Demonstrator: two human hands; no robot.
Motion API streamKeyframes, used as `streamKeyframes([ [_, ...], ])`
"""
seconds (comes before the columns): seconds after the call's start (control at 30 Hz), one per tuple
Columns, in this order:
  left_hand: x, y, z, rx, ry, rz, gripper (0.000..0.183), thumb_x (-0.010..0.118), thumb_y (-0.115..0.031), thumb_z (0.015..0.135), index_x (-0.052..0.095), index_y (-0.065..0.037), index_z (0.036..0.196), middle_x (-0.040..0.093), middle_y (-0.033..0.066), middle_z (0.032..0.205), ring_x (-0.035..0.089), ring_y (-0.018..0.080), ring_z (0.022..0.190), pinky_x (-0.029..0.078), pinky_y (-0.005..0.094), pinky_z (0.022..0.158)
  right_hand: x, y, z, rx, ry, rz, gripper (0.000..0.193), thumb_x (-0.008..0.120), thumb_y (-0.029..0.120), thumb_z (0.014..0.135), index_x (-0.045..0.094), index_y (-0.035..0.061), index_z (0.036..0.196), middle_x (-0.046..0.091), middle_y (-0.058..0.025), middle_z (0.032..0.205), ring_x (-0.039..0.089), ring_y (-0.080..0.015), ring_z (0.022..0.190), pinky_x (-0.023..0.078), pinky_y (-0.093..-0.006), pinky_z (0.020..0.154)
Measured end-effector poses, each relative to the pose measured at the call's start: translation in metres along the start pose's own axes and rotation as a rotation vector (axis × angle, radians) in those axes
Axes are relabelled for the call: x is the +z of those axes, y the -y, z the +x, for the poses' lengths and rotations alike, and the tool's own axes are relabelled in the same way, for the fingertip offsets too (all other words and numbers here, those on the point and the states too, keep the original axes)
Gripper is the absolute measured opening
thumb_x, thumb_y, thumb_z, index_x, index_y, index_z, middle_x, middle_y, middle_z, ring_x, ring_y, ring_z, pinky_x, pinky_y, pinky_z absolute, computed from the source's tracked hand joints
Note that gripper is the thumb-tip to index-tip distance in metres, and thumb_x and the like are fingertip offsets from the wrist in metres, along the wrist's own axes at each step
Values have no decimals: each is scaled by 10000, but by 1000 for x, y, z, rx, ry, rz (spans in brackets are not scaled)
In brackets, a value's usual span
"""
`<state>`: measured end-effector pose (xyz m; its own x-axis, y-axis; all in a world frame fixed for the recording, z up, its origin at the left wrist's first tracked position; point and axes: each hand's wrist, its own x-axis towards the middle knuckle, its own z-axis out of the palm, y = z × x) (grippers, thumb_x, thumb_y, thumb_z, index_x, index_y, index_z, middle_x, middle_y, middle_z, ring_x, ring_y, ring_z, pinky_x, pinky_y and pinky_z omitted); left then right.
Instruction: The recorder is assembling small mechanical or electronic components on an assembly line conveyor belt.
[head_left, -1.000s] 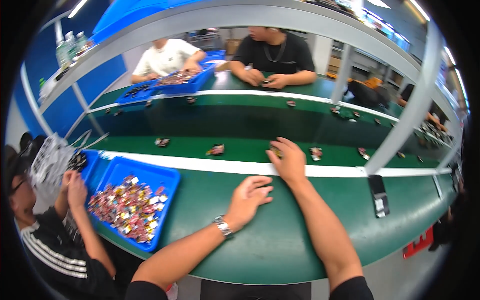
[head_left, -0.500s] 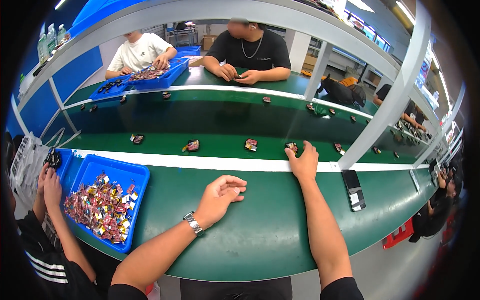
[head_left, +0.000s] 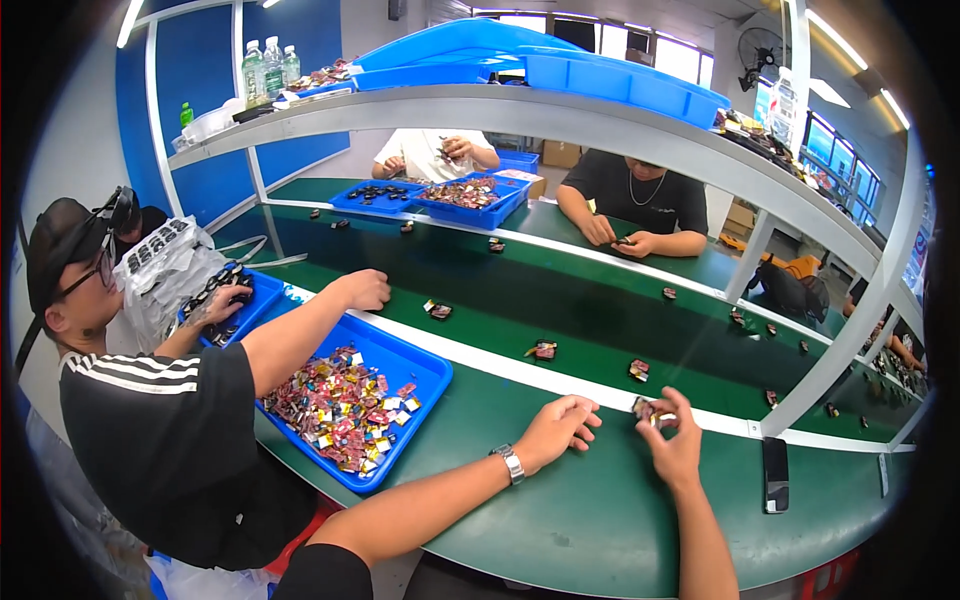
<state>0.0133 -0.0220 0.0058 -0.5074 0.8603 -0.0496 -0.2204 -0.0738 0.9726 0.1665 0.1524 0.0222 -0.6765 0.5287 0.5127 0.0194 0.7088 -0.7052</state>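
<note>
My right hand pinches a small electronic assembly, a dark piece with reddish and pale parts, between thumb and fingers. It is above the white rail at the near edge of the green conveyor belt. To its left hovers my left hand, palm inward, fingers loosely bent and nothing visible in them; a metal-banded watch is on that wrist. Similar assemblies lie spaced along the belt, among them one just beyond my right hand and another farther left.
A blue tray heaped with small boards is at my left. A co-worker there reaches a hand toward the belt, the other in a bin of black parts. A phone lies right, near a shelf post. Two people work across the belt.
The view has swung left. My right hand has lifted an assembly off the belt and drawn it nearer. The left co-worker's one hand has moved from the bin toward the belt.
</note>
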Motion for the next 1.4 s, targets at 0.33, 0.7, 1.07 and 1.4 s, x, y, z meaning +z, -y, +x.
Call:
streamKeyframes([
  [0.33, -11, -5, 8, -165, 393, -145, 365, 473, -231, 1025, 515, 5, 1301, 662, 109, 1070, 669, 161, 870, 560, 259, 735, 1, 47, -10, -336, 258, -80, 465, 799, 52, 697, 643, 70, 1134, 662, -97, 1113, 612, -288, 1011, 504, -376, 875],
  [0.7, 0, -7, -1, -108, 206, -146, 374, 459, -19, 993, 451, -31, 1367, 610, 114, 1179, 622, 180, 1075, 562, 337, 943, 14, 34, -13, -252, 167, -62, 235, 718, -20, 757, 664, 52, 975, 622, -80, 884, 635, -214, 759, 524, -320, 662],
  [1.07, 5, -9, -5, -109, 227, -122, 339, 449, 34, 966, 447, -25, 1300, 606, 138, 1194, 610, 186, 1109, 544, 348, 974, 19, 37, -15, -348, 166, -169, 139, 727, 84, 783, 708, 98, 920, 587, -45, 1107, 565, -248, 998, 509, -350, 781],
  [1.4, 4, -10, -5, -50, 317, -84, 382, 496, 61, 928, 428, -5, 1298, 575, 141, 1210, 595, 194, 1119, 514, 363, 1008, 21, 35, -16, -237, 202, -104, 126, 733, 75, 772, 711, 80, 896, 597, -70, 1193, 551, -273, 1097, 502, -364, 858],
])
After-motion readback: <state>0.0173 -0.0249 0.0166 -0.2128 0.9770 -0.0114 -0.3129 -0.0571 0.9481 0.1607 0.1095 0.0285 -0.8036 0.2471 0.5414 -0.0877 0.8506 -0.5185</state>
